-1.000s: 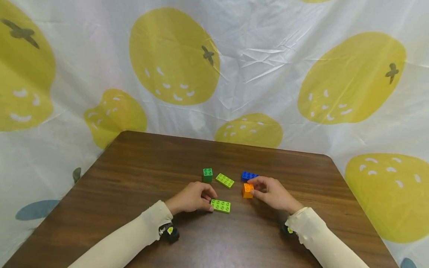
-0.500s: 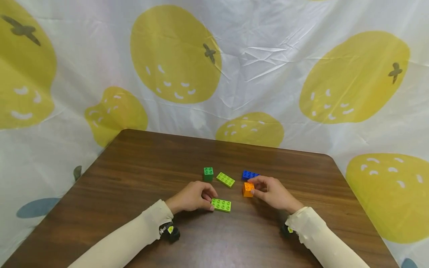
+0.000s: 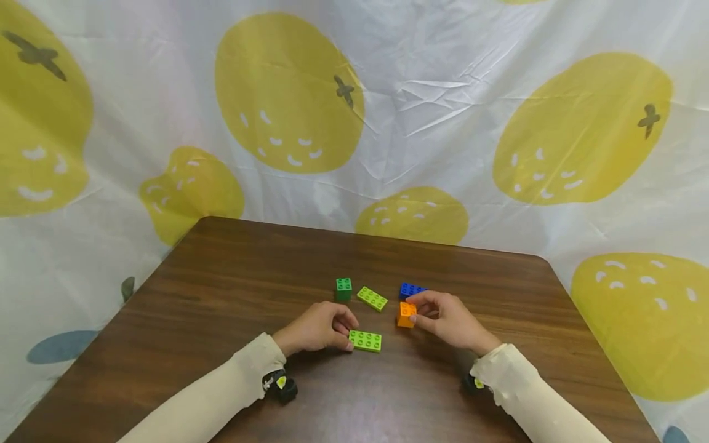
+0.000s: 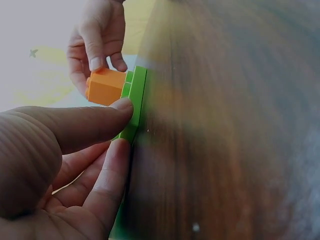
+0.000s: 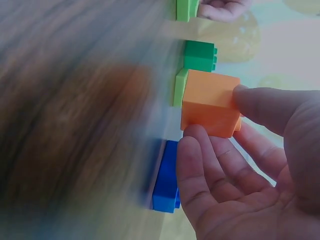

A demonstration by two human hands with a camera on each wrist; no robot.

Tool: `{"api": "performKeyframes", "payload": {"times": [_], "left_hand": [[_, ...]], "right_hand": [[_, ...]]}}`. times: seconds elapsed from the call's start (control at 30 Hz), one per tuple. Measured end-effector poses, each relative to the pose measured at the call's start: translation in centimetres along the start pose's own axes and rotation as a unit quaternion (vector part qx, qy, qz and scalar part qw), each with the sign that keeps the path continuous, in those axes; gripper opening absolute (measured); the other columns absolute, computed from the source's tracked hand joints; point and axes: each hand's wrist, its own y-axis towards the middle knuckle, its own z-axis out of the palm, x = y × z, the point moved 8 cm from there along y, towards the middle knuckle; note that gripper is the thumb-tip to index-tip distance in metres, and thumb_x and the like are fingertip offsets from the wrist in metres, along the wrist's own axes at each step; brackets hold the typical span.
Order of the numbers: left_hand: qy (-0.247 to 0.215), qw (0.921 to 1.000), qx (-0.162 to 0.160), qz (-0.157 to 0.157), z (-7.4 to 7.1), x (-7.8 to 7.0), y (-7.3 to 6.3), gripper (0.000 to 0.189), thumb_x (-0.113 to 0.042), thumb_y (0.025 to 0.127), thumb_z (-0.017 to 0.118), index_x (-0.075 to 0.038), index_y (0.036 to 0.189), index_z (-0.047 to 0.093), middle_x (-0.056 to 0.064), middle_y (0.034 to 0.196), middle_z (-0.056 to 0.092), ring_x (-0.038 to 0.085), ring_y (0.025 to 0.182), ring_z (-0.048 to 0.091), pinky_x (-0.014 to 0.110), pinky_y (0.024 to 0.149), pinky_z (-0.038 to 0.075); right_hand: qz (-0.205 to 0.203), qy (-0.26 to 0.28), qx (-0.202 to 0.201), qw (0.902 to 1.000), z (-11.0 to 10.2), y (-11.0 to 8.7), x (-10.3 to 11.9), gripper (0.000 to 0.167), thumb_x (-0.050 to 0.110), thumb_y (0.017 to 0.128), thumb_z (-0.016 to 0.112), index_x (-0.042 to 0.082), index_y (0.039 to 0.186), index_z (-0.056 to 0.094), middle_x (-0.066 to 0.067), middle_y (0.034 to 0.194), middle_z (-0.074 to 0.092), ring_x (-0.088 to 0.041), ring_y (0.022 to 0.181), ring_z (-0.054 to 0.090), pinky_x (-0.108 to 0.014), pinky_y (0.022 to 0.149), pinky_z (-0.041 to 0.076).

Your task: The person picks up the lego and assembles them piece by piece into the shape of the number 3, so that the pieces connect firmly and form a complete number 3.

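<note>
My left hand [image 3: 318, 327] pinches the left end of a flat lime-green toy brick [image 3: 367, 341] between thumb and fingers; its studs face up, close on the table. To the right, my right hand [image 3: 451, 319] holds a square orange brick [image 3: 406, 314] by its right side, studs up. In the right wrist view the thumb touches the top edge of the orange brick [image 5: 210, 102] and the fingertips lie along its side. The left wrist view shows the lime-green brick [image 4: 135, 107] between thumb and fingers, with the orange brick [image 4: 106, 87] beyond it.
On the brown table [image 3: 266, 264] behind the hands stand a dark green square brick [image 3: 343, 290], a second flat lime-green brick [image 3: 372, 298] lying at a slant, and a blue brick [image 3: 411, 290] partly behind the right hand. A lemon-print curtain [image 3: 388, 135] hangs behind the table.
My right hand has shifted slightly left with the orange brick in its fingers. The left hand and its lime-green brick have stayed in place.
</note>
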Motion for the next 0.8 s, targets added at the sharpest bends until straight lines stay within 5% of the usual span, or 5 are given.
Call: {"api": "performKeyframes", "payload": {"times": [0.8], "left_hand": [[-0.014, 0.9998, 0.01, -0.007, 0.0, -0.1, -0.3, 0.033, -0.009, 0.08, 0.092, -0.01, 0.109, 0.075, -0.001, 0.102, 0.075, 0.01, 0.091, 0.069, 0.023, 0.08, 0.058]], "right_hand": [[-0.043, 0.022, 0.006, 0.9988, 1.4, -0.3, 3.2, 0.032, 0.021, 0.096, 0.08, 0.009, 0.125, 0.073, -0.003, 0.104, 0.076, -0.014, 0.09, 0.071, -0.027, 0.08, 0.061]]}}
